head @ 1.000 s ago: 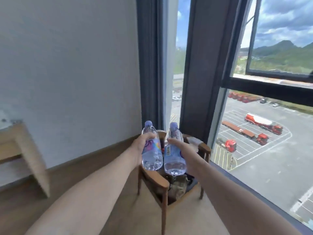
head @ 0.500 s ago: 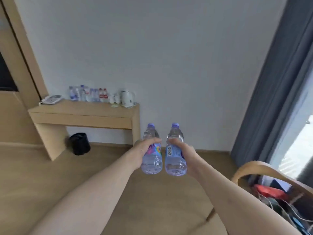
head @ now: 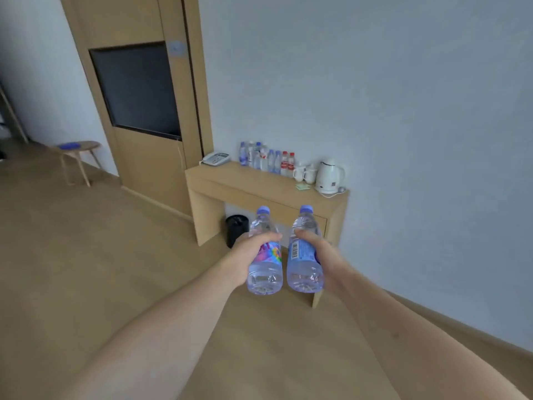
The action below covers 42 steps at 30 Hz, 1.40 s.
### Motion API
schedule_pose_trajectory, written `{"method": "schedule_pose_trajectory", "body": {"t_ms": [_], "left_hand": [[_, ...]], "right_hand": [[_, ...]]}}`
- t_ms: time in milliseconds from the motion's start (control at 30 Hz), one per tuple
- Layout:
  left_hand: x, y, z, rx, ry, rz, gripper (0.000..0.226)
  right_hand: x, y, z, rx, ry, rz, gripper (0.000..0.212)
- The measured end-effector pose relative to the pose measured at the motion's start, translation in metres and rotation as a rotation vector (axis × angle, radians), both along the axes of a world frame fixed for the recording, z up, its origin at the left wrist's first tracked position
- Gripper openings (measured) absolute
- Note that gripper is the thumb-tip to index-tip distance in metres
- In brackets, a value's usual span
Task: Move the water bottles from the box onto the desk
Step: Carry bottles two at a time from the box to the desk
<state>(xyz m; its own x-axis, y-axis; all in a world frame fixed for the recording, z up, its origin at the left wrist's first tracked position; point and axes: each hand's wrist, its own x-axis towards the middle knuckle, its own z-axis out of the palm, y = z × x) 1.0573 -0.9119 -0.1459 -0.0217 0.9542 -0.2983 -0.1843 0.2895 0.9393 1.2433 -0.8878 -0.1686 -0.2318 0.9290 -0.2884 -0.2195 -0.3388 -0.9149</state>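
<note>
The view has swung away from the window and the chair where the bottles were lifted, and now faces the wooden table against the white wall, closer and more square-on than half a second ago. The left hand grasps one water bottle around its colourful label, and the right hand grasps a second bottle around its blue label. Both bottles are upright, side by side with a narrow gap between them, held out in front over the floor and well short of the table. The grips look the same as before; only the surroundings have changed.

This suggests the carry is well under way and the set-down comes next. A row of bottles already stands on the table along the wall, between a telephone and two cups beside a white kettle. The front strip of the tabletop looks like the likely landing spot. The box is out of view.
</note>
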Motion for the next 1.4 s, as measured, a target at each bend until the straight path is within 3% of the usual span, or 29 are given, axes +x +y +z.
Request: {"method": "schedule_pose_trajectory", "body": {"t_ms": [300, 800, 1100, 1400], "left_hand": [[-0.118, 0.112, -0.026, 0.038, -0.094, 0.048, 0.036], [-0.333, 0.334, -0.017, 0.013, -0.087, -0.021, 0.061], [-0.406, 0.459, -0.037, 0.034, -0.146, 0.005, 0.053], [-0.467, 0.643, -0.024, 0.000, -0.068, 0.037, 0.078]], "right_hand": [[-0.126, 0.118, -0.018, 0.009, -0.021, 0.069, 0.061], [-0.337, 0.325, -0.003, -0.017, -0.027, -0.003, 0.055], [-0.411, 0.457, -0.021, -0.040, 0.032, 0.092, 0.068], [-0.474, 0.648, -0.021, -0.017, 0.102, 0.133, 0.086]]}}
